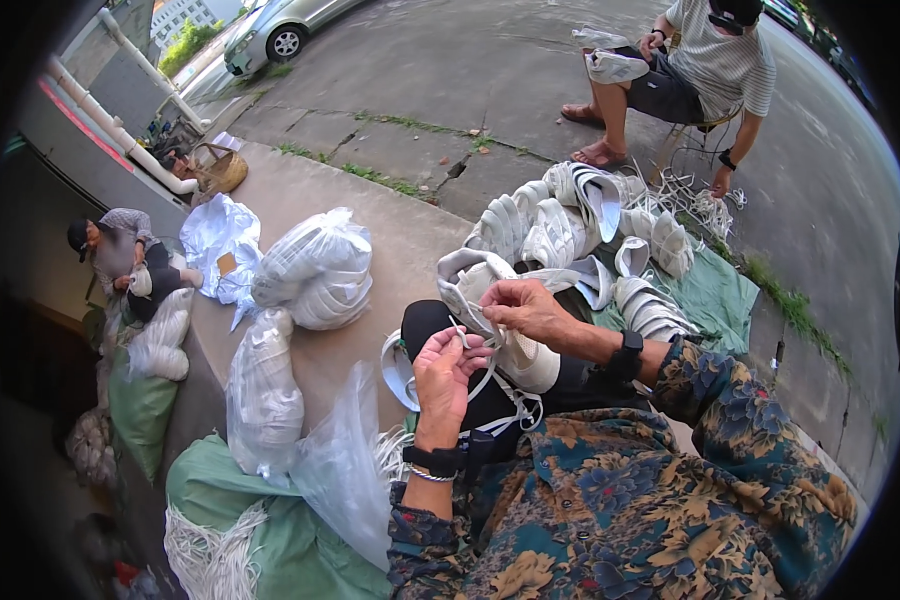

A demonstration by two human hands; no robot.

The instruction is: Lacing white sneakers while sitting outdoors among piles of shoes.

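Observation:
A white shoe upper rests over my dark-trousered lap, its padded collar side turned away from me. My left hand is just left of it, palm partly up, with a thin white shoelace pinched between thumb and fingers. Loose lace hangs below, over my lap. My right hand is against the upper's edge, thumb and forefinger pressed together; what lies between them is too small to make out. Another pale shoe piece sits by my left knee.
Stacked white shoe uppers lie ahead on a green sack. Clear plastic bags of white uppers stand to the left. White laces lie on green sacking at lower left. One co-worker sits far right, another far left.

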